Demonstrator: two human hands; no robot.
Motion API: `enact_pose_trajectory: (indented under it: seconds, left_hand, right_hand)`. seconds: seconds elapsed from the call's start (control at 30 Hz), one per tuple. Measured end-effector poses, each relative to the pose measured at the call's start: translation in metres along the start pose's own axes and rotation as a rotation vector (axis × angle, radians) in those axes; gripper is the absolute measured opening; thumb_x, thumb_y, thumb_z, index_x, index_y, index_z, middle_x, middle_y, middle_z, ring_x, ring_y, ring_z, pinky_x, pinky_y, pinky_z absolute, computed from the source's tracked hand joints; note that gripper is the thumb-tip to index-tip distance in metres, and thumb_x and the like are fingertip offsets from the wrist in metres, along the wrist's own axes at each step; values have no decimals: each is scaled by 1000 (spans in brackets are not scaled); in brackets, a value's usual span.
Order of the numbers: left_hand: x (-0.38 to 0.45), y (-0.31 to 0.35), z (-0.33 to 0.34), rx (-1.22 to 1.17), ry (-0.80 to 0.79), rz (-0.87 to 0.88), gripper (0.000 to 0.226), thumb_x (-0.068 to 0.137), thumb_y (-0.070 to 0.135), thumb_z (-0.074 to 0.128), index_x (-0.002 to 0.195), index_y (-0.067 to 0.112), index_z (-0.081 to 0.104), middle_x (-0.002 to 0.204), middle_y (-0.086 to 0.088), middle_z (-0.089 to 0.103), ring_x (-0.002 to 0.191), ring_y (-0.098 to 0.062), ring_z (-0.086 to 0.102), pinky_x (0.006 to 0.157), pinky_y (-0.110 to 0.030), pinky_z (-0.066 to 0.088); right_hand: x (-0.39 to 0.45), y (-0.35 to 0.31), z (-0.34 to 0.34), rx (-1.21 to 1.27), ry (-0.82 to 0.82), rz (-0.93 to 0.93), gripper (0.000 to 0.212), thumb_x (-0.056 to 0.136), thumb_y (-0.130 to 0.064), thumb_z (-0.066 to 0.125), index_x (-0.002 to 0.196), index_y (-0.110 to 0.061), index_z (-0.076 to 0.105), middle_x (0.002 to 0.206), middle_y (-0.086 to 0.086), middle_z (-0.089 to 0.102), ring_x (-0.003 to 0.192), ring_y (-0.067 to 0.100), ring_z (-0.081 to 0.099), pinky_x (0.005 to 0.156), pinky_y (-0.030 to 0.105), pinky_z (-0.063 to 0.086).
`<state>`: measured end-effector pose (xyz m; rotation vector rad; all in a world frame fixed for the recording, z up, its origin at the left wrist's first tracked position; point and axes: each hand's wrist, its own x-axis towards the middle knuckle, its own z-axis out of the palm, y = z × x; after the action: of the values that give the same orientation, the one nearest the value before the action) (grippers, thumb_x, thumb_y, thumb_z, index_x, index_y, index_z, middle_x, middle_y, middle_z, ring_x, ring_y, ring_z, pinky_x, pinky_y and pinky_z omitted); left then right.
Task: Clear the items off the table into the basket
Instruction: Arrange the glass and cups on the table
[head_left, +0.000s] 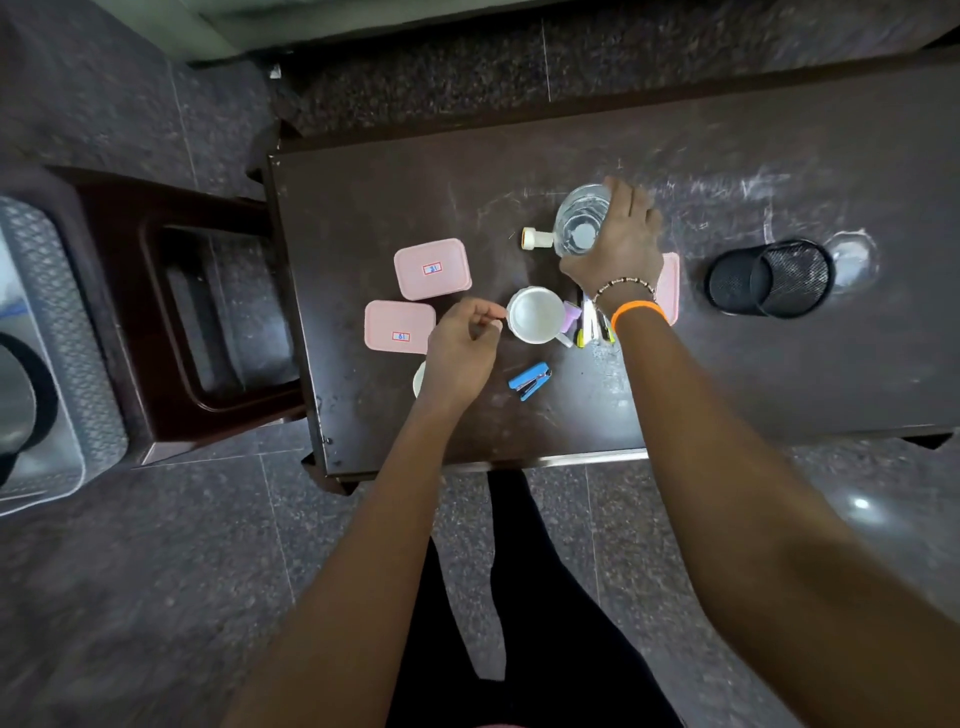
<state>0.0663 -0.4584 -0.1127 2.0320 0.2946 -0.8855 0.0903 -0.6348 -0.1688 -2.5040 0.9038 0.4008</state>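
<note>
Right hand (615, 236) wraps its fingers around the clear glass jar (579, 221) on the bench (779, 374). Left hand (460, 348) loosely curled, holding nothing, fingertips beside the white mug (537, 314). Basket (47, 332) far off to its left.

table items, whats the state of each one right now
glass jar: upright, gripped by right hand
white mug: upright, looks empty, left hand fingers at its rim
pink containers: lids shut
blue stapler: closed, lying flat
mesh pen holder: tipped on its side
small white bottle: lying down
</note>
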Motion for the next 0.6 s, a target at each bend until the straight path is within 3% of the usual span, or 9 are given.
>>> enact_pose_trajectory:
  seconds: [0.13, 0.27, 0.33, 0.43, 0.5, 0.6]
  left_hand:
    - [-4, -6, -8, -35, 1, -14, 18, 90, 5, 49, 101, 9, 63, 88, 5, 59, 84, -15, 55, 87, -31, 47]
    - [-11, -14, -24, -97, 39, -4, 18, 90, 5, 49, 100, 10, 63, 81, 12, 56, 80, -14, 54, 73, -10, 42]
    - [-16, -20, -38, -154, 76, -6, 19, 90, 3, 49, 100, 10, 63, 85, 8, 58, 81, -16, 54, 75, -14, 43]
    - [-25, -35, -70, -209, 155, -17, 20, 89, 2, 49, 100, 10, 64, 91, 1, 59, 83, -19, 55, 85, -32, 46]
    - [-34, -47, -95, -248, 223, -6, 20, 88, 3, 50, 101, 12, 63, 89, 3, 60, 83, -17, 54, 86, -32, 46]
    - [-51, -74, -150, -358, 357, -3, 20, 89, 5, 51, 98, 19, 62, 84, 11, 59, 81, -13, 55, 81, -27, 46]
  right_hand:
    - [-3, 1, 2, 21, -18, 0, 88, 69, -26, 75, 142, -11, 27, 147, 10, 34, 133, 32, 33, 111, 39, 30]
    - [-18, -13, -3, 0, -52, -33, 82, 80, -26, 66, 146, -7, 21, 155, 12, 23, 144, 28, 19, 120, 36, 15]
    - [-37, -34, -5, 49, -45, -112, 59, 89, -17, 54, 142, -5, 31, 152, 15, 30, 143, 28, 24, 117, 36, 22]
    - [-76, -79, -1, 154, -67, -252, 37, 91, -8, 45, 126, -8, 56, 133, 16, 57, 126, 30, 50, 102, 32, 39]
    - [-103, -111, 5, 210, -103, -292, 32, 90, -8, 47, 117, -11, 64, 119, 15, 67, 107, 32, 61, 91, 32, 45]
    - [-146, -174, 24, 315, -186, -424, 24, 90, -7, 50, 106, -8, 68, 108, 13, 71, 97, 30, 64, 86, 31, 46]
